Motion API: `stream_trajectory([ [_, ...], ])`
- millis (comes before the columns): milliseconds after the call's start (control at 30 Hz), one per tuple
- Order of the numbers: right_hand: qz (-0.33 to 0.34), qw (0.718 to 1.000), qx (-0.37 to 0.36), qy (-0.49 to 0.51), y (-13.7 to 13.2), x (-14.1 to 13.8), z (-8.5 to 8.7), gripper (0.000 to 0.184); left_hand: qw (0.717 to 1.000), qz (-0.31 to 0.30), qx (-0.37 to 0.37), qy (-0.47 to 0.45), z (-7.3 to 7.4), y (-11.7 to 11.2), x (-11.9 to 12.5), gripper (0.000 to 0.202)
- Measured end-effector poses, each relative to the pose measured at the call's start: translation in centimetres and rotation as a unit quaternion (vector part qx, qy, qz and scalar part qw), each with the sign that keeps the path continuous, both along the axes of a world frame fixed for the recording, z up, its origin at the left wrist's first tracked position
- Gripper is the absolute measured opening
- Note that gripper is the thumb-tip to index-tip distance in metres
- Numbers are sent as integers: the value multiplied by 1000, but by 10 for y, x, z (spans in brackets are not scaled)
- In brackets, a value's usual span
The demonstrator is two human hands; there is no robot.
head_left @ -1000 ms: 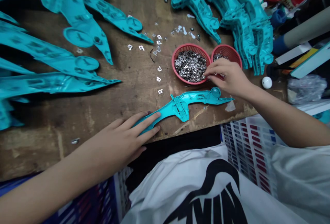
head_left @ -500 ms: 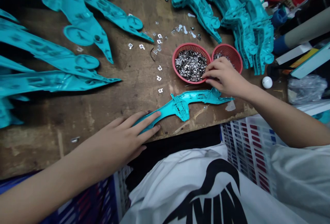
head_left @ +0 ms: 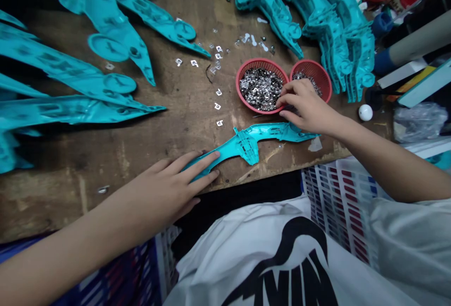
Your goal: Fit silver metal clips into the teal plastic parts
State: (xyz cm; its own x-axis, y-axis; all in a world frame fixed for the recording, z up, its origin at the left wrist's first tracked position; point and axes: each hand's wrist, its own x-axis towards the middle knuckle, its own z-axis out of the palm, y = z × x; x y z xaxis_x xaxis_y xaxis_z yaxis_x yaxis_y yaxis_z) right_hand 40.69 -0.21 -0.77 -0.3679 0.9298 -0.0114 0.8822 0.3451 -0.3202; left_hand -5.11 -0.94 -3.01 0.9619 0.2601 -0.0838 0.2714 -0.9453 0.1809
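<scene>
A turquoise moulded plastic part [head_left: 248, 144] lies near the table's front edge. My left hand [head_left: 179, 181] rests flat on its left end, fingers stretched out and slightly spread. At the right rim of the larger red basket [head_left: 239, 92], full of small shiny metal clips [head_left: 260, 89], is my right hand [head_left: 306, 106]. Its fingers are bent, with a small gap between thumb and forefinger, and nothing shows in them. The smaller red basket [head_left: 328, 80], with small metal pieces in it, stands just behind this hand and is partly hidden by it.
More turquoise parts [head_left: 70, 69] lie on the left, and others are stacked [head_left: 327, 26] at the back right. Loose metal clips [head_left: 217, 106] are scattered mid-table. A white ball [head_left: 365, 112] and a clear plastic bag [head_left: 419, 120] lie on the right. A white crate [head_left: 320, 193] stands below the edge.
My right thumb has drawn slightly away from the forefinger at the basket rim. My left hand and the part under it have stayed in place.
</scene>
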Motion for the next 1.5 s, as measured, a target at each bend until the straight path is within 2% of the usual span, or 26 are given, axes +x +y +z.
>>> stream_trajectory([
  [167, 1, 1000, 2, 31, 3, 1, 3, 17, 1000, 3, -4, 9, -1, 1, -1, 55],
  [333, 4, 998, 5, 59, 8, 0, 6, 23, 1000, 4, -16, 10, -1, 0, -1, 59],
  [567, -74, 992, 9, 106, 6, 1, 14, 24, 1000, -3, 7, 10, -1, 0, 1, 56],
  [700, -73, 989, 8, 127, 8, 3, 15, 23, 1000, -11, 8, 5, 0, 1, 2, 60],
  [833, -80, 986, -16, 147, 8, -1, 16, 19, 1000, -5, -5, 8, 0, 1, 2, 62],
  [933, -100, 973, -51, 201, 6, -6, 20, 19, 1000, 0, -14, 20, -4, 0, -1, 63],
  [1067, -86, 959, -82, 257, 2, -10, 25, 21, 999, 5, 4, 39, -7, 0, -5, 76],
  [1133, -78, 965, -60, 243, 1, -10, 28, 20, 998, -8, 15, 53, -5, 2, -5, 82],
  [1300, -57, 985, 57, 151, 6, -5, 27, 20, 997, -27, 17, 75, 2, 8, -2, 82],
  [1400, -57, 990, 70, 108, 12, 1, 20, 26, 997, -24, 22, 69, 1, 7, -1, 82],
  [1500, -17, 995, 57, 75, 16, 8, 12, 30, 998, -23, 28, 58, -1, 6, -1, 77],
])
